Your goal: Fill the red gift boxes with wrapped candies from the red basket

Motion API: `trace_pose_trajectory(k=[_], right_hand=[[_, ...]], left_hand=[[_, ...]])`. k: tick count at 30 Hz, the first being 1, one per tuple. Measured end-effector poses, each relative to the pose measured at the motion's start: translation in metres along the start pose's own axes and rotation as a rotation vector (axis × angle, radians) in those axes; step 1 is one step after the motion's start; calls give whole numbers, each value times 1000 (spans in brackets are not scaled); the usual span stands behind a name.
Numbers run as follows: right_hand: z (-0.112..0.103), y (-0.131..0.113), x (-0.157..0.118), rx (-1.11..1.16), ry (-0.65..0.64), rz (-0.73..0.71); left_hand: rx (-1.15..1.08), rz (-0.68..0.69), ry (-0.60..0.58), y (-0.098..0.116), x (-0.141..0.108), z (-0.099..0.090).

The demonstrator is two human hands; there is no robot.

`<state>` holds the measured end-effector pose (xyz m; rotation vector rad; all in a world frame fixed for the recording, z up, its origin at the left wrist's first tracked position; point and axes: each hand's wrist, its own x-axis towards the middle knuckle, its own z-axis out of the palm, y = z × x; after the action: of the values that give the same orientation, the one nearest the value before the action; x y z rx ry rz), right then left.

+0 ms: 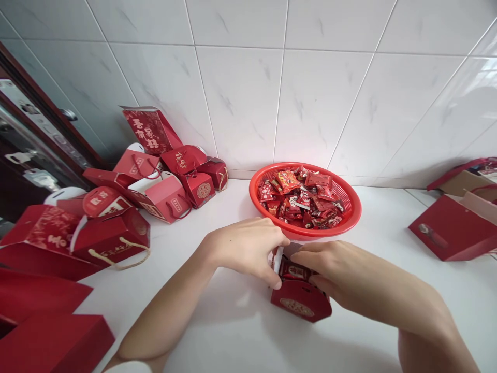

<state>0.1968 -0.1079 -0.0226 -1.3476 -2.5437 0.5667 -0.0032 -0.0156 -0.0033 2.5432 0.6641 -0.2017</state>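
In the head view a small red candy box (301,304) with a rounded front flap and a gold round emblem sits on the white counter, its top open. Dark red wrapped candy (297,270) shows inside it. My left hand (248,248) grips the box's left side, thumb at the front corner and fingers behind. Bent over the right side is my right hand (330,264), its fingers closed on the box's upper edge by the candy; the fingertips are partly hidden. Just behind both hands stands a red plastic basket (355,207) of red-wrapped candies (303,194).
Several red gift boxes (165,194), some with rope handles, crowd the left against the tiled wall (240,103). At the right stands another red box (452,228). A dark door edge with keys (37,176) is at far left.
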Motion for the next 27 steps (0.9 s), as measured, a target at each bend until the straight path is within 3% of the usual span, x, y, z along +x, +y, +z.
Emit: trace_pose_trajectory(k=[3, 7, 10, 12, 16, 21, 24, 27], right_hand=[[-12, 2, -5, 106, 167, -91], [-12, -2, 8, 324, 567, -11], [4, -7, 24, 495, 596, 25], [17, -11, 34, 519, 559, 20], [30, -15, 43, 556, 673, -29], [13, -9, 37, 720, 740, -7], [-1, 0, 29, 662, 781, 39], [-12, 12, 19, 497, 863, 52]], left_hand=[[-274, 26, 188, -4, -3, -1], [-675, 26, 702, -3, 5, 3], [-857, 76, 1019, 2, 16, 9], [-939, 102, 1115, 6, 21, 13], [-1057, 185, 1103, 12, 24, 17], [-1093, 170, 1074, 9, 23, 13], [-956, 131, 1049, 5, 17, 7], [-687, 87, 928, 5, 4, 4]])
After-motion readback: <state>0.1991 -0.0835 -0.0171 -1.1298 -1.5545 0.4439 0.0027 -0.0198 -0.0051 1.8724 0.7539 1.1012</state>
